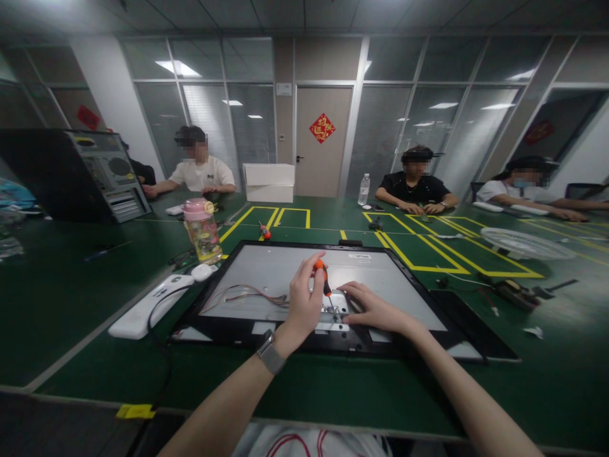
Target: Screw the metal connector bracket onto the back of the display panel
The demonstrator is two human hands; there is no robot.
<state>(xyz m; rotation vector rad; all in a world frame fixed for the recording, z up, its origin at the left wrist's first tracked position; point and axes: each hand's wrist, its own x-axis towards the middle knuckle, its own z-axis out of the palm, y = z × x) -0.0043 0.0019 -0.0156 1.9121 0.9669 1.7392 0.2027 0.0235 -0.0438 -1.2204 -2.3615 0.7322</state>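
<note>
A computer tower stands beyond and to the left of the black-framed panel, which lies flat on a green worktable directly before the person at work. Nearer, just left of the panel, rests a long white device; a pink-lidded bottle is upright by the panel's far left corner, and a co-worker in a white shirt sits well behind it. Loose wires trail across the panel's left half toward its middle. There the left hand, a watch at its wrist, is closed around the orange-and-black handle of a screwdriver, its shaft angled down onto a metal bracket at the panel's near middle. The step appears to be working a screw at that bracket; whether the tip is seated cannot be made out. The next move seems to call for a steady, upright turn while the bracket is kept from shifting. On the bracket's right side, the right hand is half curled, thumb apart from forefinger; whether it pinches any small part, one cannot tell. Well beyond the panel's far right corner sits a co-worker in black; a white ring-shaped grille lies apart on the panel's right.
</note>
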